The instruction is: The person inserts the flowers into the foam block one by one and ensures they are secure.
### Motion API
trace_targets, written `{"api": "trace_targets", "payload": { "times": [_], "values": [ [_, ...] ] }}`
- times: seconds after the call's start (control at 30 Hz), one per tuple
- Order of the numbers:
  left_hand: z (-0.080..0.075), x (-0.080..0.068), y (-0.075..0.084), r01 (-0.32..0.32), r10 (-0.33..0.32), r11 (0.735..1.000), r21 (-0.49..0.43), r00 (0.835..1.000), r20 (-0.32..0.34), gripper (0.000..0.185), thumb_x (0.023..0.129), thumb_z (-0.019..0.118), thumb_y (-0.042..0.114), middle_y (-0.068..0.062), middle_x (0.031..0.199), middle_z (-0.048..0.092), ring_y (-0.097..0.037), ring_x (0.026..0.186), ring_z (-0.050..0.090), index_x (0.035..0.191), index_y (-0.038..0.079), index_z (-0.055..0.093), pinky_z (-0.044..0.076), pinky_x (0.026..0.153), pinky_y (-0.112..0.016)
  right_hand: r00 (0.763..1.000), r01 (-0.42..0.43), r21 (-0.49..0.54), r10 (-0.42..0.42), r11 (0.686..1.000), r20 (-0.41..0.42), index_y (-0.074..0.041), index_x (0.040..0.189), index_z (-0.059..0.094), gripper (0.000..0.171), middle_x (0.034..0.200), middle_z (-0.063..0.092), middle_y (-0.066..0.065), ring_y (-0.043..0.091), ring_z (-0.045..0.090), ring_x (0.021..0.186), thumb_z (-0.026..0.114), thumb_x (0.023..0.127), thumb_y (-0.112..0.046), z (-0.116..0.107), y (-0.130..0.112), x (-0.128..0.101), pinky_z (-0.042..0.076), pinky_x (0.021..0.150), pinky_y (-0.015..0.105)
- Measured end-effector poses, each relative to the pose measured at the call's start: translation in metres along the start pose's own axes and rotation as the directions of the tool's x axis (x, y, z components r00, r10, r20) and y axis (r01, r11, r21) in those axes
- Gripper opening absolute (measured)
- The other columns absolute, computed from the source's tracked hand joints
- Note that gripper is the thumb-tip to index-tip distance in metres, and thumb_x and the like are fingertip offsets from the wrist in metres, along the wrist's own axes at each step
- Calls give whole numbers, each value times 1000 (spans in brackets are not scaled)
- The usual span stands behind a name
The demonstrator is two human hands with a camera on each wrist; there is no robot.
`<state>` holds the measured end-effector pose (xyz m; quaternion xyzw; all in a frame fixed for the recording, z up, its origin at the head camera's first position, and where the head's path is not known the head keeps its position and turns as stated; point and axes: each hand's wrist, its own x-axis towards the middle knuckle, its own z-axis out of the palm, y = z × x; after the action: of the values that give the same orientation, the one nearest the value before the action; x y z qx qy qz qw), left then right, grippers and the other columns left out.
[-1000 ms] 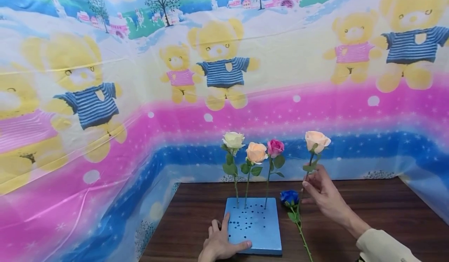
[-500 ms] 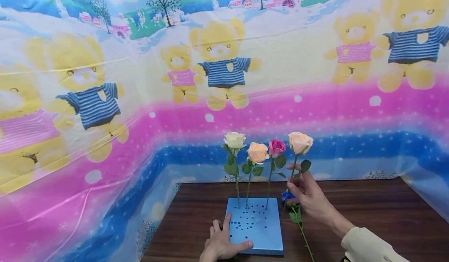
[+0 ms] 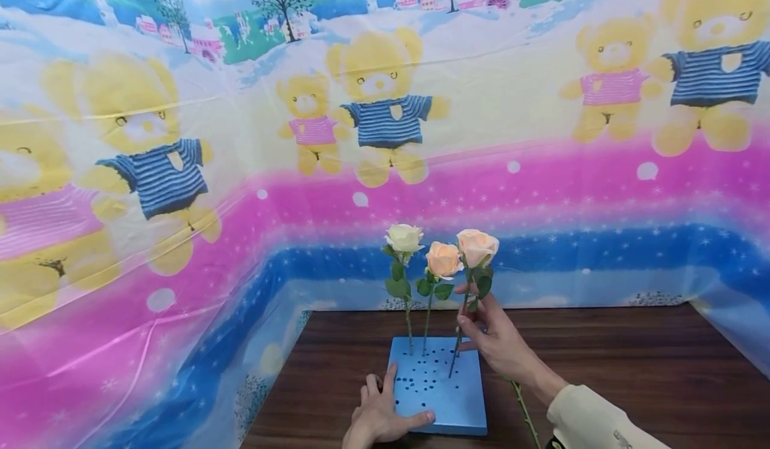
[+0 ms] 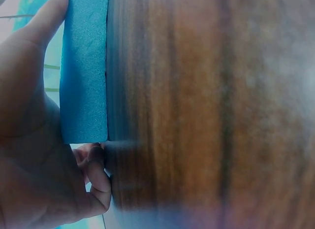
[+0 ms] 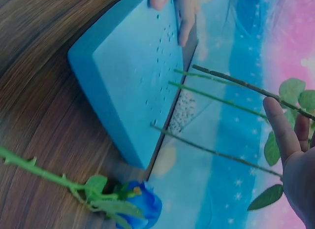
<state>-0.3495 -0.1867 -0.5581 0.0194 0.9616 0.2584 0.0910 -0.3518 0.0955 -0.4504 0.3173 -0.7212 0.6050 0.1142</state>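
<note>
Within 1 second the right hand (image 3: 499,342), pinching the peach rose (image 3: 477,247) by its stem, has swung it from beside the foam block (image 3: 438,385) to over its holes, ready to plant, while the left hand (image 3: 379,419) stays pressed flat, steadying it.

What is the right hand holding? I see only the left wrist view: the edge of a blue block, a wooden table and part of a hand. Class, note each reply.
Observer: In the head view, the right hand pinches the stem of a peach rose.
Operator: Where is the stem's lower end?
Observer: At the holed top of the blue block; I cannot tell whether it is pushed in.
Operator: Does any flower lie flat?
Observer: Yes. In the right wrist view, a blue rose lies on the table beside the block.
</note>
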Motion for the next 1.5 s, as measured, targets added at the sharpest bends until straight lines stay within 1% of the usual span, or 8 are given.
{"api": "trace_targets", "payload": {
  "times": [0.2,0.33,0.53,0.7,0.8,0.93,1.13,1.5],
  "values": [
    [0,-2,2,-2,2,1000,-8,1000,-3,129,79,83,85,-32,148,42,-52,132,50,177,18,31,50,89,-74,997,-72,35,72,997,9,-33,160,44,48,118,56,21,45,65,102,53,120,-9,17,1,7,68,80,48],
    [0,-4,2,-10,10,1000,-3,1000,-10,128,80,83,84,-31,145,42,-51,129,50,177,18,31,50,88,-74,994,-112,41,111,993,11,-36,158,44,47,119,57,21,45,65,104,54,119,-11,29,3,9,68,81,44],
    [-1,-3,1,-10,10,1000,4,1000,-9,129,80,82,86,-28,139,43,-47,123,51,177,19,30,50,82,-69,990,-143,60,142,988,24,-33,159,44,46,121,58,22,40,66,111,58,119,-16,49,8,12,68,84,47],
    [-3,-2,-1,-12,12,1000,-2,1000,-8,130,80,81,86,-29,144,42,-48,128,51,178,19,29,51,83,-69,986,-168,81,167,982,25,-31,159,45,44,125,57,22,39,64,118,59,118,-22,65,12,17,67,84,48],
    [-3,-3,-2,-13,13,1000,0,1000,-8,129,80,81,86,-30,147,42,-50,131,50,178,19,29,51,84,-71,986,-164,69,163,984,24,-27,160,46,43,122,58,24,36,65,115,58,119,-21,72,16,19,67,84,50],
    [-4,-4,-1,-10,10,1000,-1,1000,0,129,81,81,86,-31,152,40,-51,136,48,178,20,27,51,88,-73,988,-154,38,153,987,20,-28,158,47,42,115,61,24,34,66,109,57,119,-17,80,22,21,68,83,48],
    [-4,-6,0,-17,17,1000,5,1000,9,127,82,80,85,-29,148,41,-47,129,49,178,21,27,50,84,-71,983,-184,46,183,982,22,-36,156,47,43,114,61,22,39,67,114,57,119,-16,86,30,24,67,85,49],
    [-6,-7,1,-4,4,1000,17,1000,5,129,80,80,87,-26,142,43,-43,122,51,178,22,28,51,77,-64,973,-230,61,229,971,23,-32,159,46,46,115,60,17,29,68,114,56,119,-12,94,43,23,67,86,48]
  ]
}}
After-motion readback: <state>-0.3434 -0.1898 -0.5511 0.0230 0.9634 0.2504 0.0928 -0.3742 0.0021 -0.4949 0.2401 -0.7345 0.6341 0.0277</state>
